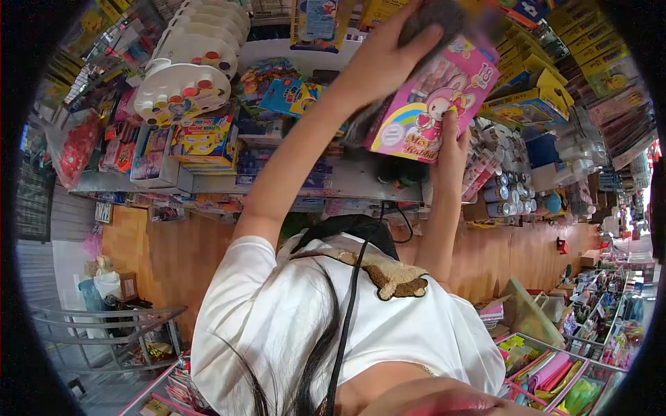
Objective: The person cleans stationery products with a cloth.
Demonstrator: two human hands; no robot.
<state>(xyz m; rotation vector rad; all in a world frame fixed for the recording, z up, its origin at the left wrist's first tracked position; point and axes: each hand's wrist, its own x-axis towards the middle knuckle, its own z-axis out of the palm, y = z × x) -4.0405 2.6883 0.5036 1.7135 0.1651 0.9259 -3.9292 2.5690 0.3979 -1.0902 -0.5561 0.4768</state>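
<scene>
My right hand (451, 152) is closed on the lower right edge of a pink cardboard box (433, 114), printed with a cartoon rabbit, a rainbow and the number 18. The box is held tilted in front of the shelf. At its upper left edge, my left hand (392, 52) is closed, its thumb lying over a dark grey, soft-looking bundle (438, 22). Motion smears that bundle, and I cannot tell its kind. More dark material (364, 125) shows beside the box's left side, below my left wrist.
Paint palettes (184, 93) hang at upper left. A yellow box stack (205, 142) and a blue box (291, 96) sit on the shelf. Yellow boxes (531, 104) and small jars (506, 194) stand to the right. A metal railing (111, 322) stands at lower left.
</scene>
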